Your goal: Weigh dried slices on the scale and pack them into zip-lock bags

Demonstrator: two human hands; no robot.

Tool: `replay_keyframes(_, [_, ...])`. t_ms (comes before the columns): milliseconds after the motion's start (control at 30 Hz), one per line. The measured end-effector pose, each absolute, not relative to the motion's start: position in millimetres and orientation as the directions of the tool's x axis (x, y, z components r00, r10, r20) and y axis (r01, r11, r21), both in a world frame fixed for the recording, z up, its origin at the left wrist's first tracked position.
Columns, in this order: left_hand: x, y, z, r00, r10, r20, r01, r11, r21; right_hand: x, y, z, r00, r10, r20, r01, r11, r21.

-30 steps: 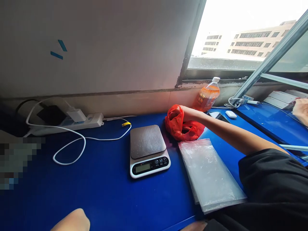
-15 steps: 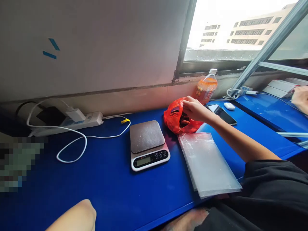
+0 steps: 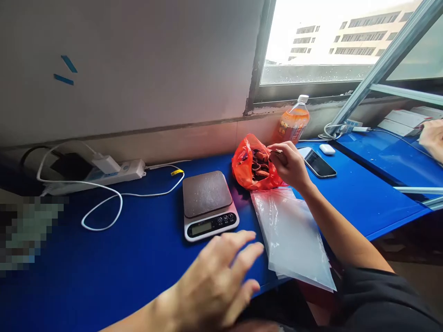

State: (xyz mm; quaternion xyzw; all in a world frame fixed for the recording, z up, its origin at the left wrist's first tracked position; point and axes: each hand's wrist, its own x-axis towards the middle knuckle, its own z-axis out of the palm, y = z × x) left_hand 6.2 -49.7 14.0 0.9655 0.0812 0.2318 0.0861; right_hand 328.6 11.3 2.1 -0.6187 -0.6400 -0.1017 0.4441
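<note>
My right hand (image 3: 292, 166) is closed at the right rim of a red plastic bag (image 3: 242, 163), which it grips; the fingertips are partly hidden. Through the bag's wide mouth show several dark brown, dried-looking pieces (image 3: 261, 173). My left hand (image 3: 219, 274), slightly blurred, hovers over the front of the table with its fingers apart and nothing in them. Just beyond it lies a digital kitchen scale (image 3: 207, 193) with a bare metal plate. A stack of clear plastic bags (image 3: 294, 235) lies between the red bag and the table's front edge.
Behind the red bag stands a bottle of orange drink (image 3: 294, 120). A phone (image 3: 320, 163) and a white earbud case (image 3: 327, 149) lie to the right. A power strip (image 3: 133, 169) with a looped white cable (image 3: 119, 207) is at left. Another person's hand (image 3: 432, 138) shows at far right.
My left hand has come in from the lower left toward the scale and clear bags. The red bag's mouth has opened wider, and my right hand has shifted to its right rim.
</note>
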Motion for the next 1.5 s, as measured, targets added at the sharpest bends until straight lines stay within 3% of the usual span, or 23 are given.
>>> replay_keyframes(133, [39,-45,-5,0.885,0.018,0.465,-0.048,-0.99,0.131,333,11,8,0.176,0.649,0.74,0.866,0.256,-0.431])
replay_keyframes(267, [46,-49,-14,0.859,0.097,0.502,0.03,-0.99,0.14,336,-8,24,0.372,0.531,0.761,0.727,0.343,-0.595])
replay_keyframes(400, [41,-58,-18,0.891,0.171,0.421,0.091,-0.975,0.203,321,-59,24,0.677,0.272,0.683,0.468,0.557,-0.686])
replay_keyframes(433, [39,-62,-20,0.902,0.205,0.381,0.121,-0.965,0.233,318,-73,21,0.743,0.228,0.629,0.434,0.551,-0.713])
replay_keyframes(467, [38,-67,-22,0.909,0.245,0.336,0.157,-0.95,0.269,316,-86,17,0.788,0.271,0.553,0.376,0.501,-0.78])
replay_keyframes(567, [36,-79,-27,0.922,0.332,0.197,0.24,-0.892,0.382,319,-114,4,0.799,0.565,0.206,0.067,0.257,-0.964])
replay_keyframes(633, [36,-83,-29,0.936,0.328,0.13,0.244,-0.868,0.433,322,-123,-3,0.802,0.594,0.062,-0.059,0.182,-0.981])
replay_keyframes(700, [37,-83,-29,0.945,0.315,0.093,0.24,-0.855,0.46,319,-125,-9,0.821,0.57,0.029,-0.103,0.198,-0.975])
replay_keyframes(833, [46,-75,-30,0.945,0.314,0.092,0.237,-0.85,0.47,305,-115,-18,0.773,0.622,0.127,-0.074,0.287,-0.955])
replay_keyframes(1033, [75,-76,-34,0.939,0.338,0.066,0.288,-0.875,0.39,319,-71,-22,0.684,0.589,0.429,0.217,0.398,-0.891])
replay_keyframes(1167, [80,-81,-42,0.921,0.369,0.125,0.318,-0.897,0.308,341,-32,-18,0.642,0.574,0.507,0.281,0.44,-0.853])
replay_keyframes(1333, [82,-89,-54,0.89,0.41,0.2,0.368,-0.904,0.218,362,20,-9,0.632,0.459,0.624,0.419,0.475,-0.774])
replay_keyframes(1500, [80,-91,-50,0.884,0.385,0.267,0.346,-0.921,0.181,376,38,-19,0.651,0.408,0.64,0.433,0.493,-0.755])
